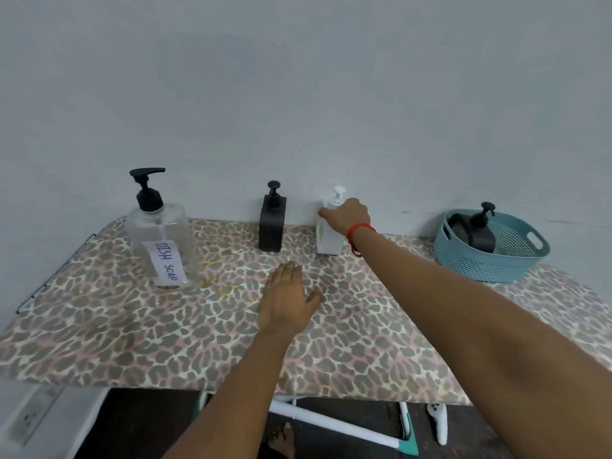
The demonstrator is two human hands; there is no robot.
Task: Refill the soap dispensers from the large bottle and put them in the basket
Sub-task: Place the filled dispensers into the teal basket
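A large clear bottle (pixel 161 236) with a black pump and a "DISH SOAP" label stands at the left of the table. A black square dispenser (pixel 272 224) stands at the back middle. Right of it is a white dispenser (pixel 328 241); my right hand (pixel 346 215) grips its upper body just below the pump. My left hand (pixel 287 298) lies flat on the cloth in front of the two dispensers, fingers straight, holding nothing. At the right, a teal basket (pixel 490 260) holds another black dispenser (pixel 478 231) leaning inside.
The table (pixel 132 329) is covered in a leopard-print cloth and stands against a grey wall. Below the front edge are white and teal frame legs (pixel 334 425), a bare foot (pixel 283 438) and a dark floor.
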